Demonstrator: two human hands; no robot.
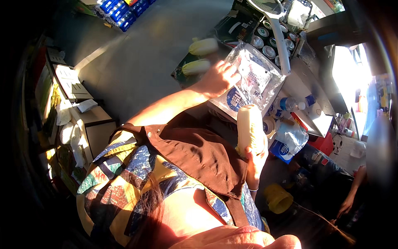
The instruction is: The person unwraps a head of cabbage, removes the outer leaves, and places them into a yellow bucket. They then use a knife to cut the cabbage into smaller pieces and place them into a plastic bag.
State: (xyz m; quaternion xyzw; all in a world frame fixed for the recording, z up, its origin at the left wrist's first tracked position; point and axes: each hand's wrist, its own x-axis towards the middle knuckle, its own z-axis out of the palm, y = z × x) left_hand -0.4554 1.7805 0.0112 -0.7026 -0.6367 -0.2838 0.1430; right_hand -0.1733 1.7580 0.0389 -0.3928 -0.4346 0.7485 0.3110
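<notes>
My right hand (256,155) is wrapped around a pale, trimmed napa cabbage (248,127), held upright with its cut base up. My left hand (219,79) reaches forward, its fingers at the near edge of a clear plastic bag (255,76); whether they grip it I cannot tell. The bag lies on a white printed package (222,101) with a round blue mark. Two yellowish napa cabbages (203,46) (196,67) lie beyond my left forearm on dark green cardboard (183,60).
Drink cans (269,52) fill a tray under a white electric fly swatter (281,43). A clear bottle (290,104) and a blue-white packet (287,143) are at the right. Lower right are a yellow bucket (278,198) and another person's arm (349,196). Shelving (96,115) stands left.
</notes>
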